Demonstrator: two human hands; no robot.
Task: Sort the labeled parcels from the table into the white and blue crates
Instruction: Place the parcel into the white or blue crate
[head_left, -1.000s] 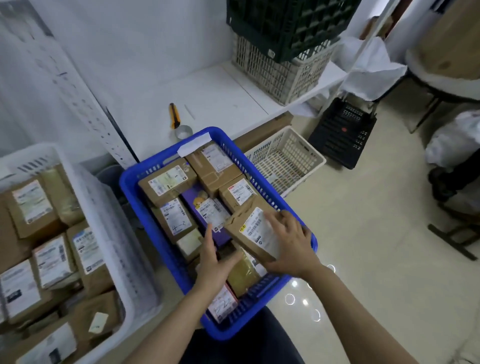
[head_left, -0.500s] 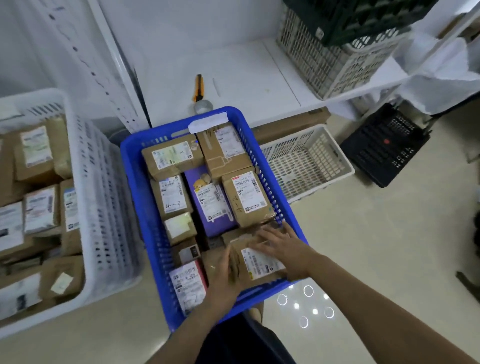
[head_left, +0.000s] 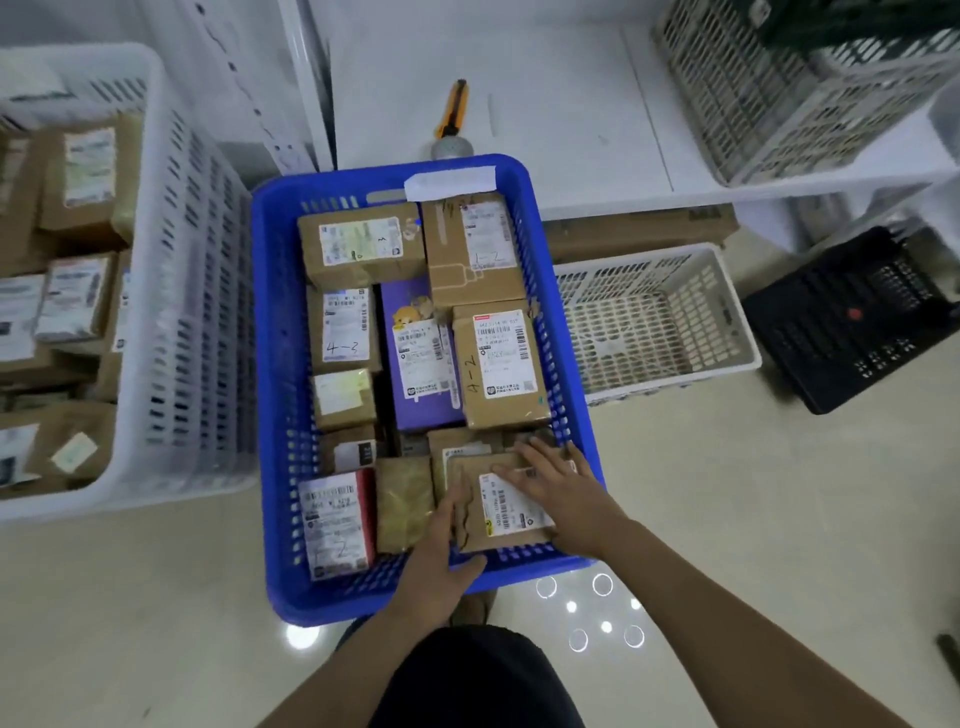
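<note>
Resting both bare hands on a flat brown cardboard parcel with a white barcode label (head_left: 511, 512), lying label-up in the near right corner of the blue plastic crate (head_left: 275, 415). Laying the right grip (head_left: 563, 493) flat over the parcel's top and right edge, fingers straight and spread, closed on nothing. Setting the left grip (head_left: 441, 556) against the parcel's left edge, fingers straight, reaching down between it and a brown padded envelope (head_left: 405, 504), thumb out over the crate's near rim.

Packed around it, labels up: a purple carton with a cartoon animal (head_left: 410, 410) in the middle, a brown box marked A-2 (head_left: 498, 364) just to its right, and a red-edged parcel (head_left: 337, 519) in the near left corner.

Standing just left of the blue crate: a tall white slotted plastic crate (head_left: 176, 260) holding brown labelled parcels.

Lying on the white counter (head_left: 561, 104) beyond the far rim: an orange-handled utility knife (head_left: 454, 104).

Sitting to the right: a low beige perforated basket (head_left: 727, 312), then a black plastic crate (head_left: 857, 322).
</note>
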